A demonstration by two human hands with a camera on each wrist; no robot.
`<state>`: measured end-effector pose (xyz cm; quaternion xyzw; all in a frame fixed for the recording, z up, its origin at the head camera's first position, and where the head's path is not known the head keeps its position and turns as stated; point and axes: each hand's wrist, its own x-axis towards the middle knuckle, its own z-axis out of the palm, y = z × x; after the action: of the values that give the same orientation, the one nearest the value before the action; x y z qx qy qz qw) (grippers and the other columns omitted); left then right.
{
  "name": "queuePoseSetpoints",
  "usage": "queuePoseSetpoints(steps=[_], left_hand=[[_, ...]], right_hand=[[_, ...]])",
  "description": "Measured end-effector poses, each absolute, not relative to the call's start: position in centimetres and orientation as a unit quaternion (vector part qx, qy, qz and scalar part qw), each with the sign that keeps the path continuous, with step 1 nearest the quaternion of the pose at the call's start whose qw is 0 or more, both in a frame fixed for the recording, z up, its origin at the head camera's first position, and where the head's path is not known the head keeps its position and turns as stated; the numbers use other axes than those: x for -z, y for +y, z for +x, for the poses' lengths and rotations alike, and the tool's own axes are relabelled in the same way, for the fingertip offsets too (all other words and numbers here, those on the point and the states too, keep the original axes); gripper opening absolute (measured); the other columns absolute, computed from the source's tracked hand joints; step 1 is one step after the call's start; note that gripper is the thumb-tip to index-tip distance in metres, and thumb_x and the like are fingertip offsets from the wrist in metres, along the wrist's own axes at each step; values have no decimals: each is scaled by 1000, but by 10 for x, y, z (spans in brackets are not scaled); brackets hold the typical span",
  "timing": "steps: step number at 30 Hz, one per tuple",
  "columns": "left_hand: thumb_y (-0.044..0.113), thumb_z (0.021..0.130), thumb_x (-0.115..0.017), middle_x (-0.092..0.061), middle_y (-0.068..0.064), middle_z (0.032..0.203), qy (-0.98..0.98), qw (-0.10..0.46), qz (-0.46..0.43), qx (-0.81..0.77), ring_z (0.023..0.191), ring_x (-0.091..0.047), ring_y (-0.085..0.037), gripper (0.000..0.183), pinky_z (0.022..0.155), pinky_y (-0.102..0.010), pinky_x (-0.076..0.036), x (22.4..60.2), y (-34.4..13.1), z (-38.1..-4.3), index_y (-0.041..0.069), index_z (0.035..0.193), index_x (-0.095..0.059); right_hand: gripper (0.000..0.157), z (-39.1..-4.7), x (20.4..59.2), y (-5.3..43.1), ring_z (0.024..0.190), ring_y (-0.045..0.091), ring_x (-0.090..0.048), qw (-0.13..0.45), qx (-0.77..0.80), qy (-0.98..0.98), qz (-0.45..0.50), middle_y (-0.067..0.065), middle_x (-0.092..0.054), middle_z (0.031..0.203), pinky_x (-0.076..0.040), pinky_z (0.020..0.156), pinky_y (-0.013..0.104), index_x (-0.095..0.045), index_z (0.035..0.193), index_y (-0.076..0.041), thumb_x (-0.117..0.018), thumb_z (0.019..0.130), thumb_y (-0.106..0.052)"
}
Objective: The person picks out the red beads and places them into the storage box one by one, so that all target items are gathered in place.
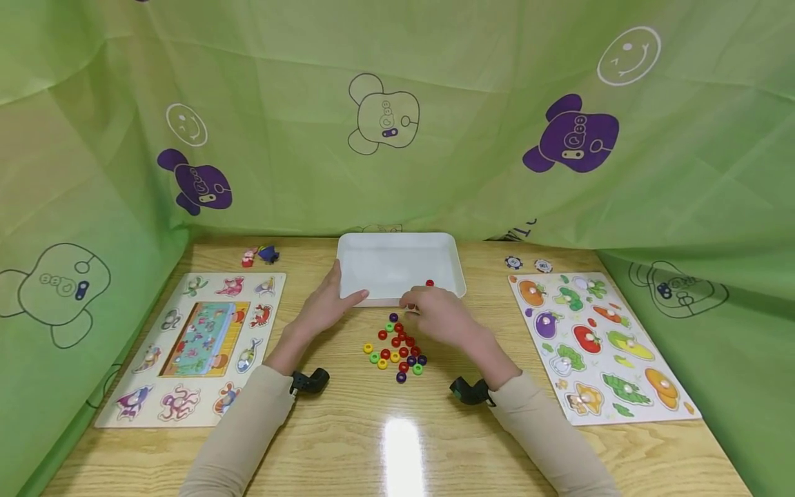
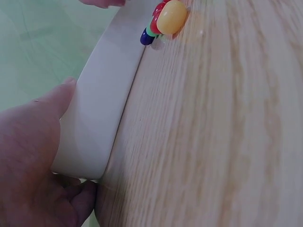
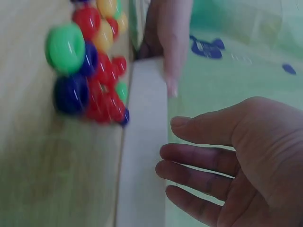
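- Left hand (image 1: 324,307) grips the tray (image 1: 391,266) by its near left corner.
- Right hand (image 1: 439,314), fingers loosely apart, holds nothing over the near rim.
- Beads (image 1: 404,352) cluster on the worktop (image 1: 348,421) before the tray.

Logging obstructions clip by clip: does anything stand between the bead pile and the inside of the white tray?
Yes: the near wall of the tray stands between the beads and its inside. The right hand is also close to that wall's rim. No other obstacle is visible.
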<state>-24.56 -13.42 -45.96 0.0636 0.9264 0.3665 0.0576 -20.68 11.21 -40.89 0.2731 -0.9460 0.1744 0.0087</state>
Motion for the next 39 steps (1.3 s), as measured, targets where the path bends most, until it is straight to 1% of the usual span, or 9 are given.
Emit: queuePoseSetpoints(steps=[3,5,8,12,18,25,30,33,39], left_hand=[[69,81,-49,-2,-13,157,928,59,62,-364,144,-10,-32,106,116,-48,-18,459,-135,-246,12,149,8],[69,81,-48,-2,-13,157,928,60,63,-362,144,-9,-32,106,116,-49,-18,459,-135,-245,13,149,9],[68,81,-50,-2,-13,157,927,58,63,-364,144,-9,-31,105,116,-48,-18,459,-134,-245,12,149,8],[65,82,-51,-2,-13,157,927,57,63,-365,144,-9,-31,103,116,-48,-18,460,-134,-245,12,149,7],[65,83,-50,-2,-13,157,927,59,66,-364,145,-9,-31,103,116,-48,-19,460,-134,-246,11,149,8],[66,82,-50,-2,-13,157,927,57,66,-365,145,-9,-30,104,116,-49,-19,460,-134,-246,12,149,9],[69,81,-48,-2,-13,157,928,56,67,-363,145,-9,-30,106,116,-48,-19,462,-134,-247,12,149,9],[68,81,-48,-2,-13,157,928,55,67,-363,144,-9,-31,105,116,-49,-19,462,-135,-247,11,149,8],[65,82,-50,-2,-14,157,925,55,66,-369,144,-9,-32,104,116,-50,-19,462,-134,-247,10,149,7]], right_hand=[[14,-203,417,104,77,5,-60,-2,-165,-941,295,-7,-69,92,-51,70,23,-71,98,-17,-64,86,-18],[11,-203,423,100,73,4,-57,-3,-151,-940,307,-8,-68,88,-50,68,21,-71,94,-18,-64,86,-18],[6,-203,431,98,67,4,-52,4,-127,-938,322,-11,-64,79,-46,62,19,-69,87,-20,-63,86,-20],[6,-204,437,97,62,6,-48,5,-124,-937,326,-12,-59,72,-41,58,18,-67,80,-21,-64,85,-19],[6,-205,438,94,62,6,-49,-11,-125,-939,321,-12,-61,74,-41,58,18,-69,84,-20,-64,85,-19],[7,-206,434,89,62,8,-48,-29,-128,-938,320,-10,-59,73,-41,55,19,-70,83,-19,-64,84,-15],[9,-209,425,89,68,9,-52,-56,-156,-937,306,-7,-62,82,-46,64,20,-71,89,-17,-64,85,-13],[12,-212,417,90,74,9,-54,-47,-172,-939,296,-5,-64,88,-47,69,22,-71,93,-15,-64,84,-11],[14,-220,402,94,78,11,-58,24,-184,-943,276,-3,-64,88,-50,70,25,-71,95,-12,-66,83,-9]])
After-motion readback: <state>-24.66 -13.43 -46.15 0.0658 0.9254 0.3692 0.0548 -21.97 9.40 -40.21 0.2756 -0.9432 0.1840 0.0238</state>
